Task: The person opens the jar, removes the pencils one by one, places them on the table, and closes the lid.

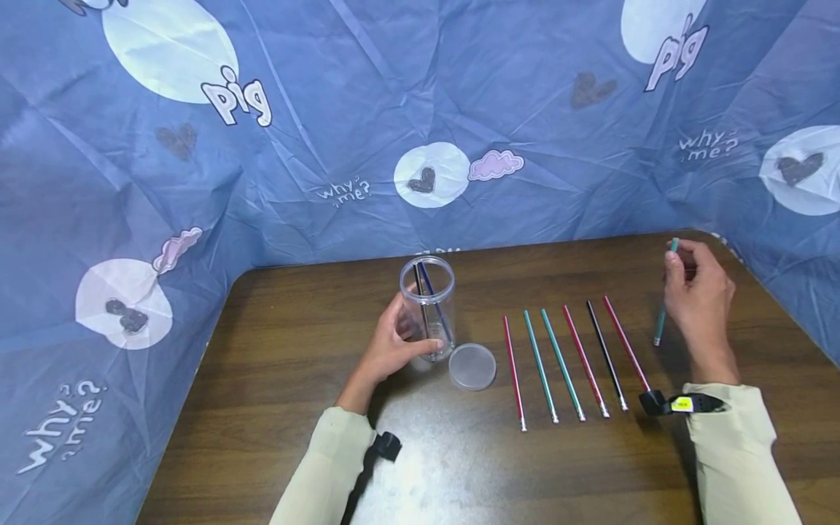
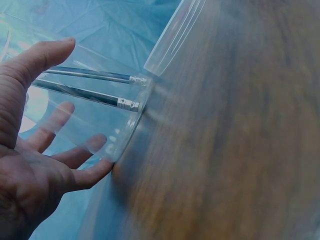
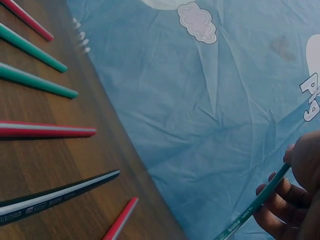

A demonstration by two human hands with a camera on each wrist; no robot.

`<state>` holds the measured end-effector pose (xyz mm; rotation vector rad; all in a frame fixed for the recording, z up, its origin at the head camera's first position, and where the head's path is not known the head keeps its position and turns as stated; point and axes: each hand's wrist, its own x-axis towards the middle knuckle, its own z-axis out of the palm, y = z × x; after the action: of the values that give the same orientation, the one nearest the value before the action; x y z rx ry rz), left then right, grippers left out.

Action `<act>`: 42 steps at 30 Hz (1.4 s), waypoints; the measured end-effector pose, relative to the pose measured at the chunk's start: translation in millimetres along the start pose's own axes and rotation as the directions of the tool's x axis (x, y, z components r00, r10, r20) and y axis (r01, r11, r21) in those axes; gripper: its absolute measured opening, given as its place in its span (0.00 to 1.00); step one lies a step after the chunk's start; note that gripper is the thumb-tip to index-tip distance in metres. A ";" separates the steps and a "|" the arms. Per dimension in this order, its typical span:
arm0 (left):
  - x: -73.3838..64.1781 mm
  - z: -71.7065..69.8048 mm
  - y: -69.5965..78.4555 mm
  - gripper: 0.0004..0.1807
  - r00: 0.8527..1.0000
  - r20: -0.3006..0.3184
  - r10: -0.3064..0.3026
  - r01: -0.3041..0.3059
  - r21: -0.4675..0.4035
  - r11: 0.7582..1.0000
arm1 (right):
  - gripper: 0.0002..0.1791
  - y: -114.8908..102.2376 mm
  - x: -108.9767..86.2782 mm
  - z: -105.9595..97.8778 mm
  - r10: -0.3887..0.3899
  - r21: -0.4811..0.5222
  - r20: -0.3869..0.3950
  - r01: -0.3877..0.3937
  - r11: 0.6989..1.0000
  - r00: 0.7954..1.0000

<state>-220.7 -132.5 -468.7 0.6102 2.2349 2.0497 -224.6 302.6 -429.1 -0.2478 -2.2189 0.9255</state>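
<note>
My left hand (image 1: 389, 348) holds a clear plastic jar (image 1: 434, 321) that stands upright and uncapped on the table, thumb in front and fingers behind. Inside the jar lean a black pencil (image 2: 75, 92) and a dark blue one (image 1: 429, 286), eraser ends at the bottom. A round translucent lid (image 1: 472, 367) lies just right of the jar. At the table's far right, my right hand (image 1: 704, 292) pinches a green pencil (image 1: 660, 327) between thumb and fingers, its eraser end pointing down. Part of this hand is cut off in the right wrist view.
Between the lid and my right hand lies a slanted row of pencils: red (image 1: 514, 372), two green (image 1: 540, 364), another red (image 1: 585, 359), black (image 1: 607, 354) and a third red (image 1: 626, 343). A blue printed cloth (image 1: 341, 131) hangs behind the wooden table (image 1: 289, 335).
</note>
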 end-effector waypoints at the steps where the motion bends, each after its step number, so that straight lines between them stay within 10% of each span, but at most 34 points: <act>1: 0.1 0.0 0.1 0.52 1.000 -0.001 -0.001 0.001 0.002 1.000 | 0.16 0.7 0.1 0.3 0.005 -0.004 0.003 -0.005 1.000 1.000; 23: 0.0 0.5 4.0 0.52 1.000 0.006 -0.023 0.023 0.026 0.999 | 0.21 10.6 -3.5 0.9 0.106 -0.170 0.167 -0.077 0.982 0.980; 35: -1.3 0.3 6.2 0.52 1.000 -0.009 -0.017 0.017 0.011 1.000 | 0.22 19.5 -5.8 -0.9 0.270 -0.381 0.408 -0.106 0.919 0.872; 42: 0.3 -0.2 6.7 0.52 1.000 0.002 -0.014 0.014 0.015 1.000 | 0.21 25.7 -8.0 3.4 0.428 -0.500 0.517 -0.144 0.854 0.742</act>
<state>-219.3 -132.3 -462.1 0.5960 2.2495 2.0267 -223.4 316.0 -452.6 -0.5921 -3.0703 0.7169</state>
